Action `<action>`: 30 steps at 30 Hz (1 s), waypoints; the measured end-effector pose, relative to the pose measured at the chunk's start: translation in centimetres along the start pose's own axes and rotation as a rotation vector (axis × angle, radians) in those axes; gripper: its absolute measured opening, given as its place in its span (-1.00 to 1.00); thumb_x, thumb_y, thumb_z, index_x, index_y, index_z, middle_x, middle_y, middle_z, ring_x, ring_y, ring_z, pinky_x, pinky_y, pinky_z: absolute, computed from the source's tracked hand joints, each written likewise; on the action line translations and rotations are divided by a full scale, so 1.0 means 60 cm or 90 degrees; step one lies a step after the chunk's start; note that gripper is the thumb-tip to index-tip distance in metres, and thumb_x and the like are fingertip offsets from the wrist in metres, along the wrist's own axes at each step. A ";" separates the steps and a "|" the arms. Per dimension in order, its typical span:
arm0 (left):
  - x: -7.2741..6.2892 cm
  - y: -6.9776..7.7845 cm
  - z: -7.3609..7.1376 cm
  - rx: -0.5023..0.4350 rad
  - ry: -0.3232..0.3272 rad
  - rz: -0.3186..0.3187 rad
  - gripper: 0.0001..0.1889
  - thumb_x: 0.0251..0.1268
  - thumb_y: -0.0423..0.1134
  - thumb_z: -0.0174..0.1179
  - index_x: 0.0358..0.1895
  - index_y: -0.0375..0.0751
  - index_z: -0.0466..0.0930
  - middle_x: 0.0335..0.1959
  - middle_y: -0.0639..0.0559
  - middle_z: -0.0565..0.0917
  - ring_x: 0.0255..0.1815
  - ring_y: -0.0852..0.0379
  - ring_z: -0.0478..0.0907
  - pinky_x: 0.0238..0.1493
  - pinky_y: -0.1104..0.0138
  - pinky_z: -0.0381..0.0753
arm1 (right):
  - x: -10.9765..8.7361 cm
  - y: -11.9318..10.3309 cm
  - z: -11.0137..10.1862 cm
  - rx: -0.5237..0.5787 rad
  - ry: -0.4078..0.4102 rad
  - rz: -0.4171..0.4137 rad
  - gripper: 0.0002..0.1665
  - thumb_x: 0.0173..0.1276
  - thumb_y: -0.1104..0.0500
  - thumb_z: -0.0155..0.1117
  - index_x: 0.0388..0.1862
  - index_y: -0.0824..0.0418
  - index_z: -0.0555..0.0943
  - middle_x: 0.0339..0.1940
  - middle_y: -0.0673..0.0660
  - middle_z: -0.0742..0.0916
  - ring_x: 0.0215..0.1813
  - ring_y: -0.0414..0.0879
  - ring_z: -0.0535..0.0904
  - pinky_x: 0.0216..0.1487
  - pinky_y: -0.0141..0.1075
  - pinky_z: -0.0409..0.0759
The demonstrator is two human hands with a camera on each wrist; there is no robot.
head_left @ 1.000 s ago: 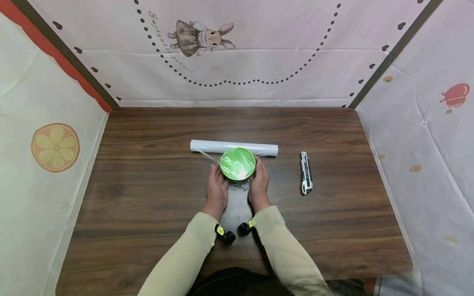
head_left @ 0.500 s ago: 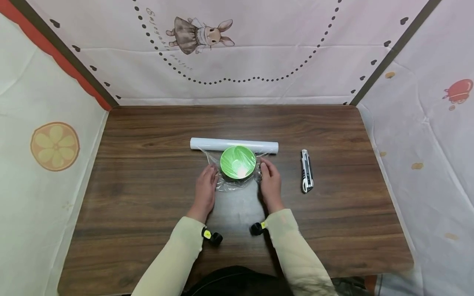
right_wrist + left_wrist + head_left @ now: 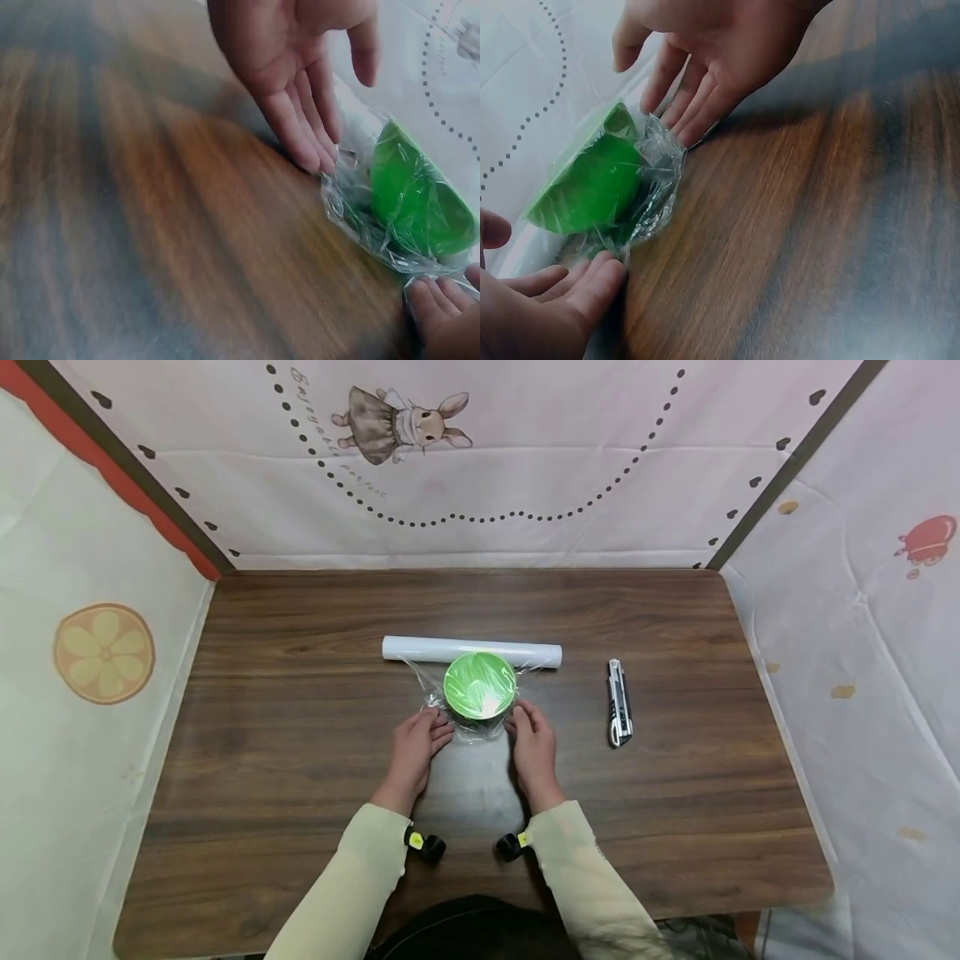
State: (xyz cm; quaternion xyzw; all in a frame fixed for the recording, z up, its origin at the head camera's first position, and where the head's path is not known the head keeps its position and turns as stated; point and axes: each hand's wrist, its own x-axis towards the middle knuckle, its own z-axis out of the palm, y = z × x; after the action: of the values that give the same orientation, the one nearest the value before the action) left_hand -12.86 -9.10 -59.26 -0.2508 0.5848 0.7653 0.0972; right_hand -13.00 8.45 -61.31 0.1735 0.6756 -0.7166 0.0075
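A green bowl (image 3: 480, 685) covered in clear cling film (image 3: 660, 176) stands on the table, its film crumpled around the lower side. My left hand (image 3: 412, 756) is at the bowl's near left, its extended fingertips at the film's edge close to the tabletop. At the near right, my right hand (image 3: 534, 752) has its fingers stretched toward the film in the same way. Both thumbs stand apart from the fingers in the wrist views, and neither hand grips the bowl.
Right behind the bowl lies a white cling film roll (image 3: 408, 649), with a strip of film running from it to the bowl. A utility knife (image 3: 619, 703) rests to the right on the wooden table (image 3: 690, 635). Printed cloth walls (image 3: 525, 460) enclose the back and sides.
Both hands left the bowl's sides and spread outward, then came inward and nearer the person, to the bowl's near side. The bowl and roll stay in place on the table.
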 end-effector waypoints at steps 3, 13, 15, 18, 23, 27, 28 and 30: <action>0.008 -0.001 0.004 -0.024 -0.007 -0.015 -0.54 0.53 -0.21 -0.15 0.30 -0.50 0.29 0.19 -0.45 0.50 0.16 -0.19 0.56 0.21 0.11 0.55 | 0.006 -0.001 0.007 0.124 0.007 0.046 -0.50 0.55 0.06 -0.02 0.34 0.29 0.41 0.17 0.36 0.59 0.11 0.06 0.60 0.19 -0.17 0.58; 0.028 -0.005 0.023 -0.092 -0.030 -0.044 -0.52 0.56 -0.15 -0.18 0.32 -0.46 0.29 0.21 -0.45 0.50 0.15 -0.16 0.57 0.19 0.09 0.56 | 0.014 -0.007 0.028 0.237 -0.011 0.099 -0.52 0.56 0.09 -0.07 0.33 0.30 0.42 0.19 0.31 0.58 0.06 -0.09 0.61 0.13 -0.27 0.58; 0.029 -0.007 0.028 -0.105 -0.036 -0.044 -0.51 0.56 -0.14 -0.20 0.32 -0.46 0.28 0.20 -0.46 0.50 0.11 -0.13 0.59 0.20 0.07 0.55 | 0.015 -0.007 0.034 0.244 -0.012 0.097 -0.54 0.53 0.14 -0.04 0.30 0.29 0.45 0.18 0.26 0.60 0.04 -0.11 0.62 0.07 -0.31 0.60; 0.031 -0.011 0.036 -0.131 -0.048 -0.044 -0.52 0.57 -0.13 -0.22 0.33 -0.44 0.27 0.20 -0.46 0.49 0.03 -0.07 0.62 0.22 0.04 0.53 | 0.016 -0.004 0.040 0.231 -0.013 0.082 -0.56 0.44 0.27 0.00 0.28 0.27 0.48 0.16 0.23 0.61 0.01 -0.14 0.62 -0.01 -0.37 0.61; 0.032 -0.015 0.045 -0.162 -0.056 -0.036 -0.51 0.58 -0.14 -0.24 0.34 -0.45 0.25 0.20 -0.49 0.45 -0.03 -0.02 0.62 0.27 0.03 0.49 | 0.018 0.005 0.043 0.165 -0.015 0.044 -0.49 0.35 0.37 0.10 0.28 0.19 0.47 0.15 0.22 0.62 -0.04 -0.18 0.56 -0.06 -0.42 0.54; 0.030 -0.013 0.044 -0.134 -0.055 -0.033 -0.51 0.57 -0.14 -0.23 0.34 -0.46 0.25 0.20 -0.48 0.46 -0.02 -0.03 0.61 0.27 0.04 0.50 | 0.013 -0.002 0.035 0.141 -0.032 0.041 -0.47 0.34 0.38 0.14 0.30 0.20 0.46 0.19 0.26 0.62 0.02 -0.14 0.56 -0.01 -0.42 0.53; 0.029 -0.012 0.042 -0.117 -0.055 -0.028 -0.51 0.57 -0.15 -0.23 0.33 -0.47 0.25 0.20 -0.47 0.46 -0.01 -0.03 0.61 0.26 0.05 0.50 | 0.011 -0.006 0.032 0.130 -0.039 0.042 -0.46 0.34 0.38 0.14 0.31 0.21 0.46 0.20 0.28 0.62 0.07 -0.12 0.57 0.02 -0.42 0.53; 0.027 -0.009 0.037 -0.081 -0.052 -0.013 -0.53 0.57 -0.17 -0.21 0.32 -0.47 0.26 0.21 -0.45 0.47 0.00 -0.02 0.62 0.25 0.07 0.52 | 0.007 -0.016 0.024 0.104 -0.053 0.043 -0.46 0.35 0.37 0.14 0.32 0.24 0.46 0.22 0.29 0.61 0.16 -0.07 0.57 0.08 -0.39 0.54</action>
State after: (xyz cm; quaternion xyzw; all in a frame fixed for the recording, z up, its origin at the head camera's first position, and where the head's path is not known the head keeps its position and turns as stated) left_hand -14.59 -7.09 -60.08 -0.2307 0.5282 0.8094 0.1129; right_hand -13.98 7.26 -60.44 0.1662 0.6076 -0.7753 0.0457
